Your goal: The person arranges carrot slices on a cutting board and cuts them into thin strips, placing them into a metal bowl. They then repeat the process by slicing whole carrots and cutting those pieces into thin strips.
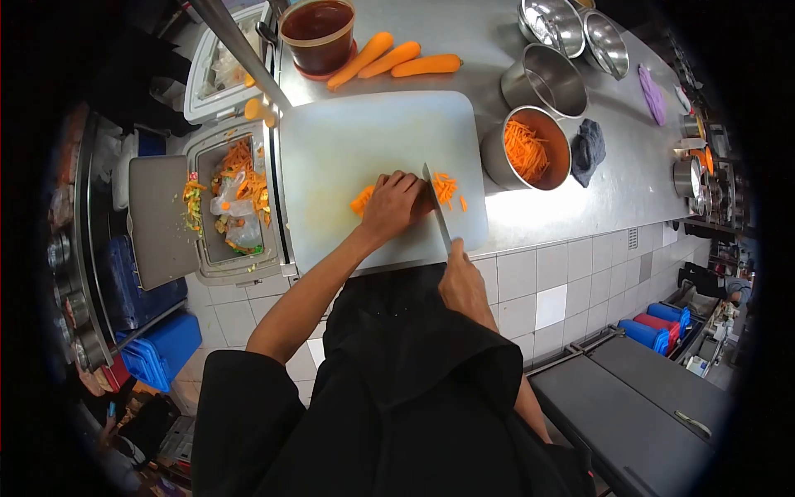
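On the white cutting board (373, 137), my left hand (396, 201) is closed over a carrot (362, 200), whose orange end sticks out on the left. My right hand (462, 282) grips the handle of a kitchen knife (441, 217). Its blade stands against the fingertips of my left hand. Cut carrot strips (445, 187) lie just right of the blade. Most of the carrot under my left hand is hidden. Three whole peeled carrots (391, 60) rest beyond the board's far edge.
Right of the board stands a metal pot (497, 157) with carrot strips inside, beside a dark cloth (589, 151). Several metal bowls (544, 80) are behind it. A tub of dark red liquid (317, 50) sits at back left. Below the table's left edge is an open waste bin (199, 166).
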`<state>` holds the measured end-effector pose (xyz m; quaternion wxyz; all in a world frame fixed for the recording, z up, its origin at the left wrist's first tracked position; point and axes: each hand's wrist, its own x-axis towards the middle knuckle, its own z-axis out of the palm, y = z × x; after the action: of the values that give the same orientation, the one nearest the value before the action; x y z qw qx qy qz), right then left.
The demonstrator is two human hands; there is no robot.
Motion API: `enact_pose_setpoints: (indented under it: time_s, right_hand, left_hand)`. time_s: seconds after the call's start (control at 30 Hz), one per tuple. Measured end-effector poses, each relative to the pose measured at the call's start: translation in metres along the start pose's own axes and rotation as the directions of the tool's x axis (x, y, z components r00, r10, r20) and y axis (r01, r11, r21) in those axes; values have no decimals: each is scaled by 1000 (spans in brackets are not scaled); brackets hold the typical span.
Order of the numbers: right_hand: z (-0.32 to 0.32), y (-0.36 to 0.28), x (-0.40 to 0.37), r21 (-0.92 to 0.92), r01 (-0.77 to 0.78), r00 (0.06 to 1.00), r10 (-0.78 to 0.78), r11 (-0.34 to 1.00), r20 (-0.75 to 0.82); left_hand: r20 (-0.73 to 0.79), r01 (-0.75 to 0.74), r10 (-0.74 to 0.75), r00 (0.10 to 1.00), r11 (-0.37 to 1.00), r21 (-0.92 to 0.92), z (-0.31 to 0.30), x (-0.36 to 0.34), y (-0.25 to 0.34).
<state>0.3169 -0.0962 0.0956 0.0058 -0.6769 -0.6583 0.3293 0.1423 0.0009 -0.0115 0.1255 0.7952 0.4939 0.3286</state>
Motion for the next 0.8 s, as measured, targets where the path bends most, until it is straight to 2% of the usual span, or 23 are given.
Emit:
enact_pose_setpoints:
  time_s: [0.13, 0.2, 0.27, 0.33, 0.4, 0.53, 0.6, 0.63, 0.67, 0.7, 0.8]
  right_hand:
    - [-1, -1, 3, 62, -3, 1000, 2, 998, 20]
    - [-22, -12, 0, 30, -6, 999, 4, 1000, 51]
    - [-16, -13, -7, 19, -39, 998, 38, 999, 47]
    - [-4, -7, -2, 11, -65, 997, 65, 998, 40]
    - [11, 6, 11, 67, 48, 999, -48, 997, -5]
    - [-17, -9, 6, 59, 62, 998, -63, 996, 9]
    - [-19, -17, -7, 28, -31, 998, 29, 999, 53]
    - [-11, -13, 0, 26, -29, 998, 28, 999, 61]
    - [0, -10, 11, 48, 8, 1000, -9, 999, 16]
    - [8, -6, 13, 69, 38, 999, -36, 997, -31]
    - [13, 1, 13, 81, 65, 997, -61, 995, -51]
  left_hand:
    - [8, -1, 1, 1000, 999, 34, 1, 0, -4]
    - [6, -15, 15, 1000, 998, 58, 4, 4, -7]
    - [69, 36, -38, 997, 999, 37, 5, -1, -2]
    - [41, 16, -18, 999, 999, 32, -1, 1, -3]
    - [15, -7, 7, 1000, 1000, 22, -1, 0, -1]
    - [55, 11, -11, 998, 1000, 4, 0, -2, -1]
    - [78, 35, -35, 996, 999, 7, -1, -2, -1]
    - [48, 34, -34, 998, 999, 4, 0, -1, -1]
    - [24, 30, -30, 999, 1000, -1, -1, -1, -1]
    - [65, 51, -52, 997, 998, 24, -1, -2, -1]
    - [61, 65, -66, 996, 998, 18, -2, 1, -1]
